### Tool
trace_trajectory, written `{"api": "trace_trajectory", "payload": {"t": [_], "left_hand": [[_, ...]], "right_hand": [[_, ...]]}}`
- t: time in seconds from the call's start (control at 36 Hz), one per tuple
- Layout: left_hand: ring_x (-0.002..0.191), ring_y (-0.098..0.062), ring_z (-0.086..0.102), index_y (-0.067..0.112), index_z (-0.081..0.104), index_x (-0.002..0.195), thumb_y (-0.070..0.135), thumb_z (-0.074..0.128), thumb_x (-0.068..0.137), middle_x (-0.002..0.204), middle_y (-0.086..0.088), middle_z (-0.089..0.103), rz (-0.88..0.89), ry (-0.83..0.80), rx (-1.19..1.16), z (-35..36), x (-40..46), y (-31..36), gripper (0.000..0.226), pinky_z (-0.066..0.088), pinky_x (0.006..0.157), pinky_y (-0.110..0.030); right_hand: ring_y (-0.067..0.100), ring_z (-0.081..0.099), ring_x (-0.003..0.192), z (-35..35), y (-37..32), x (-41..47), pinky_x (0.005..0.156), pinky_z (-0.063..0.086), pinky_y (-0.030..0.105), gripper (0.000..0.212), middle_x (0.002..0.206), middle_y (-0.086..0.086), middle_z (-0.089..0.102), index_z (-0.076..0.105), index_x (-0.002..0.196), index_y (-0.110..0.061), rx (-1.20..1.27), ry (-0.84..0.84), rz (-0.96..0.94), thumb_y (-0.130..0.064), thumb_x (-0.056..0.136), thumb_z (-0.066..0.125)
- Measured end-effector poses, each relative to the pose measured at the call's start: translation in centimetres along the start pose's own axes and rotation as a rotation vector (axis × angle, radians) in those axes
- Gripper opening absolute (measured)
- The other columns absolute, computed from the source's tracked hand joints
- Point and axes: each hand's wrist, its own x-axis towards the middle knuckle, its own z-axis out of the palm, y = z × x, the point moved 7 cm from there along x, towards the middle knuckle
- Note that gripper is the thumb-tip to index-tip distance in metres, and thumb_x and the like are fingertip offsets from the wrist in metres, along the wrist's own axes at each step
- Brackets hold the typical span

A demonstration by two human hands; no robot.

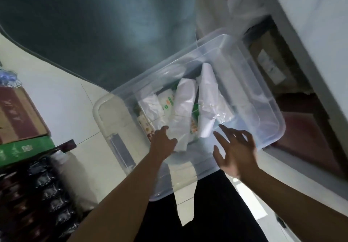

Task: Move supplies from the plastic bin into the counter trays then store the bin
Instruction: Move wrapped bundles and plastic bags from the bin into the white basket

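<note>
My left hand is down inside the bin, at its near side. Its fingers curl round the lower end of a white roll wrapped in clear plastic; the thumb points up toward the packets beyond it. The roll runs away from my fingers, up and slightly right, toward the far wall of the bin.

My right hand hangs just at the near rim, palm turned toward the left, its fingers spread and straight, holding nothing. The blur keeps me from telling whether the fingertips touch anything. Just past them, nearly at the tips, lies the near end of a second white roll, also in clear wrap, which stretches away up the middle of the bin beside the first one. The two rolls lie close side by side between my two hands.

To the left of my left fingers, and partly under the first roll, sit small packets with green and orange print, and a white crumpled pack among them. The right part of the bin, beyond my right fingers, shows only bare clear plastic.

The bin itself is clear, tilted in view, over a pale tiled floor. Well to the left of my left arm stand a red and brown carton on a green box, with dark wrapped bottles below them.
</note>
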Motion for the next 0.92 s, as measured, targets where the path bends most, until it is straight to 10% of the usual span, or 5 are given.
{"api": "trace_trajectory", "payload": {"t": [0.47,0.92], "left_hand": [[0.118,-0.032,0.059,0.012,0.047,0.134,0.012,0.062,0.088,0.129,-0.012,0.059,0.074,0.229,0.059,0.4,11.1,4.7,0.049,0.048,0.096,-0.038],[0.104,-0.031,0.063,0.013,0.056,0.116,0.009,0.064,0.085,0.115,-0.008,0.064,0.047,0.109,-0.156,-0.3,10.6,4.5,0.032,0.051,0.084,-0.035]], "right_hand": [[0.024,0.071,0.087,0.1,0.4,0.2,0.088,0.043,0.039,0.037,0.127,0.003,0.069,0.075,0.108,-0.017,0.05,0.164,-0.006,-0.035,0.082,0.056],[0.024,0.071,0.085,0.4,0.3,0.1,0.089,0.043,0.039,0.036,0.128,0.003,0.068,0.076,0.104,-0.017,0.014,0.125,0.003,-0.037,0.082,0.056]]}}
